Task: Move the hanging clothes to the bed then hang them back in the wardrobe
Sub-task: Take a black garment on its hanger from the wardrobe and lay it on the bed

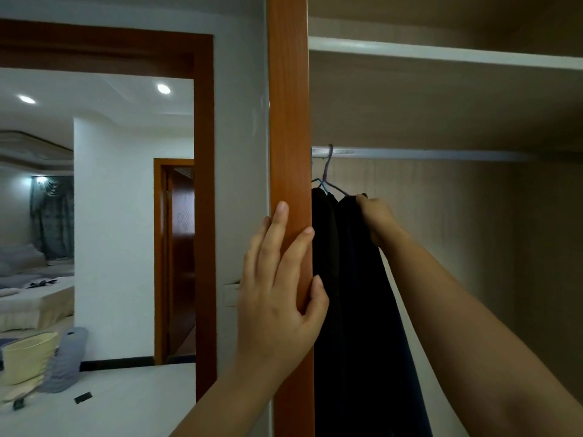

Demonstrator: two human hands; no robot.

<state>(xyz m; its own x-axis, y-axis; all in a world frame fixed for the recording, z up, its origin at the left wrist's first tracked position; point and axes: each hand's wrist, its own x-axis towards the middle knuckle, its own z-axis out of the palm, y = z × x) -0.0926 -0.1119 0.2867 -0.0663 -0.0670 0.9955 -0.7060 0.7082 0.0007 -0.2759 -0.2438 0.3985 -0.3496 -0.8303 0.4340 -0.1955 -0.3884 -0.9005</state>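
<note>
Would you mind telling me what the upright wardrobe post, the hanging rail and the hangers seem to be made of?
Wardrobe post: wood or wood-look laminate, orange-brown grain, slight sheen. Hanging rail: likely metal, pale silvery and smooth. Hangers: thin wire, probably plastic-coated, bluish-purple.

Dim wardrobe (441,216), bright ceiling spotlights (163,88) beyond; detail in clothes (353,279) seemingly lost.

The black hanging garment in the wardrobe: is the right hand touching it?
Touching. The head view shows the right hand curled around the top of the black hanging garment, gripping its fabric.
</note>
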